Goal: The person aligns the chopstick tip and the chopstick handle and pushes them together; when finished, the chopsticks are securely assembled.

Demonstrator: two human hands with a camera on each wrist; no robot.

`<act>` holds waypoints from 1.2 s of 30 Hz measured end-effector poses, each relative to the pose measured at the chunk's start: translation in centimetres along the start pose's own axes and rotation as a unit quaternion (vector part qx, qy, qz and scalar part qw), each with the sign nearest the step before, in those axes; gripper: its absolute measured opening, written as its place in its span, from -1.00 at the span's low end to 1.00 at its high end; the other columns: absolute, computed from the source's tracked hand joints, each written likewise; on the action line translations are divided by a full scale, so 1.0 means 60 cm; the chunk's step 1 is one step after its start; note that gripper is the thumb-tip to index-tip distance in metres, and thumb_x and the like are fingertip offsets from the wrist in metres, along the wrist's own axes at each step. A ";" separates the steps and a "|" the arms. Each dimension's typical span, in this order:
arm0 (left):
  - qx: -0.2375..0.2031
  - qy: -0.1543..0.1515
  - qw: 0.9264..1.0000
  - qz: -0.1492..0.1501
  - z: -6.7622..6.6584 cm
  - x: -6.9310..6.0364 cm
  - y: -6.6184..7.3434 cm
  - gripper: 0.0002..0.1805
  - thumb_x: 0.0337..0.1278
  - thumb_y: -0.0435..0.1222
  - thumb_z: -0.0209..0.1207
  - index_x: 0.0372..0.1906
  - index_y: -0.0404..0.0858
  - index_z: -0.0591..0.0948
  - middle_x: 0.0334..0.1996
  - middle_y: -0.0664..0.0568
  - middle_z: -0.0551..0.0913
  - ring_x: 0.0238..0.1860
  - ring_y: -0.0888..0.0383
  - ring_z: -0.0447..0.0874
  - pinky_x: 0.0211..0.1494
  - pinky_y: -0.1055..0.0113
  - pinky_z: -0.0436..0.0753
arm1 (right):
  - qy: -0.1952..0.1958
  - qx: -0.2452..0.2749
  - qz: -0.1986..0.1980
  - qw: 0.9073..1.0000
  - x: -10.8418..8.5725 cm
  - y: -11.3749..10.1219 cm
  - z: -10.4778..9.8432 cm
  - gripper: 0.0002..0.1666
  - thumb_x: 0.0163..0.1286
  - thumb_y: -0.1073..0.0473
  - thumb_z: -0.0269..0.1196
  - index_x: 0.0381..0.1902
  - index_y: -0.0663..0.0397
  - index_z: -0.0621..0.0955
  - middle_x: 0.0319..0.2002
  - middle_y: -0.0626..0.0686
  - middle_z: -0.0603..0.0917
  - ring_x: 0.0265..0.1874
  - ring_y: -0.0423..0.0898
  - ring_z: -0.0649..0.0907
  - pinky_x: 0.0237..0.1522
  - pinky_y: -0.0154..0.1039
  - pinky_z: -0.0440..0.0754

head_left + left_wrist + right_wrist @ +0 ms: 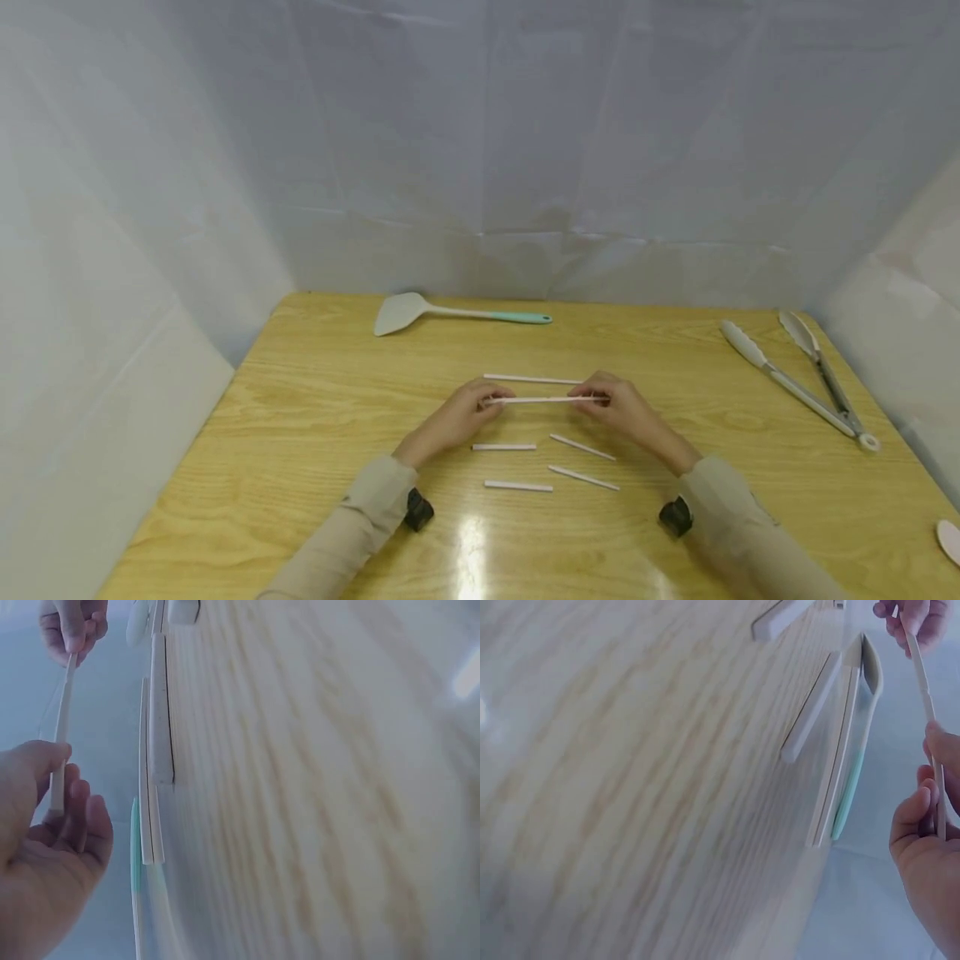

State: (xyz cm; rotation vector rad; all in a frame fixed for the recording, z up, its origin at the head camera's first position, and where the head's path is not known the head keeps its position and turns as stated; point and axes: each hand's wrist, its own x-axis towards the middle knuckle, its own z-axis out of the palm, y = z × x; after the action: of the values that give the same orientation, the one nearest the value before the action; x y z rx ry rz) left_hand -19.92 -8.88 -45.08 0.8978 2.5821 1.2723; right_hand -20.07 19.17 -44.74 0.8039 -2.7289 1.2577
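Beige sleeves stretch from the near side across a wood-grained surface, one slim white stick held up off it at both ends. Thumb and fingers of the person's left hand pinch the left end; those of the right hand pinch the right end, the middle bare between them. Four shorter sticks lie on the near side, another long stick just to the far side, a spatula farther off, and spread tongs at right.

Beige sleeves — black wrist cameras
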 end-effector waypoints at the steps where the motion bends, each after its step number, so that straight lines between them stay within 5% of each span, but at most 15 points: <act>1: -0.002 0.005 1.000 0.000 0.001 0.000 0.000 -0.74 0.35 -0.34 0.06 0.05 -0.30 0.59 -0.04 -0.10 0.59 -0.09 0.07 0.54 -0.06 0.27 0.56 | 0.007 -0.001 -0.005 1.000 0.000 -0.001 0.001 -0.85 0.25 0.29 0.31 -0.22 0.19 0.71 -0.33 0.00 0.62 -0.35 -0.20 0.58 -0.28 -0.33 0.62; 12: -0.020 0.044 0.999 0.004 0.006 0.000 0.012 -0.74 0.31 -0.31 0.10 0.00 -0.32 0.63 -0.01 -0.12 0.62 -0.02 0.02 0.61 0.03 0.28 0.61 | 0.060 0.006 -0.061 0.996 0.001 -0.018 0.008 -0.92 0.16 0.39 0.34 -0.34 0.22 0.70 -0.39 0.01 0.60 -0.40 -0.24 0.59 -0.40 -0.38 0.59; 22: -0.004 0.096 0.992 0.076 0.004 -0.006 0.012 -0.79 0.23 -0.35 0.16 -0.10 -0.35 0.67 -0.35 -0.01 0.58 -0.43 0.31 0.41 -0.38 0.45 0.52 | 0.090 0.009 -0.118 0.989 -0.003 -0.019 0.014 -0.90 0.14 0.43 0.34 -0.36 0.21 0.69 -0.43 -0.03 0.57 -0.48 -0.33 0.46 -0.51 -0.41 0.48; 36: -0.006 0.113 0.985 0.133 0.000 -0.006 0.013 -0.81 0.18 -0.42 0.19 -0.14 -0.39 0.68 -0.40 -0.02 0.58 -0.50 0.33 0.36 -0.45 0.46 0.47 | 0.109 -0.004 -0.129 0.986 -0.004 -0.035 0.017 -0.84 0.05 0.54 0.34 -0.39 0.29 0.67 -0.46 0.06 0.56 -0.53 -0.21 0.44 -0.54 -0.35 0.43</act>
State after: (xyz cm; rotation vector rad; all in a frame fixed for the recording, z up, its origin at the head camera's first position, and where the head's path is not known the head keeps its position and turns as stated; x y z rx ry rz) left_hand -19.24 -8.70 -44.54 1.1945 2.6878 1.5370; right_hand -18.70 17.43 -44.03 0.9228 -2.3694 1.2014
